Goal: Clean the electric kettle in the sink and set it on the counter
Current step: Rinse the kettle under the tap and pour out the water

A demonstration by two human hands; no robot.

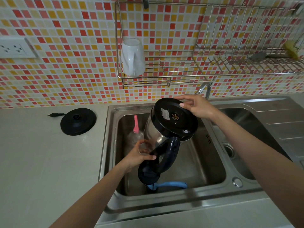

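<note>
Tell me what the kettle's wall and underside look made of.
Kettle wall: probably polished stainless steel, since it is bright and mirror-like with reflections. Kettle underside: likely moulded plastic, as it is dull black with no glare and bears a sticker.

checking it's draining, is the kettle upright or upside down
Upside down: the kettle shows its black underside above the sink, left hand on its handle, right hand on the base.
</note>
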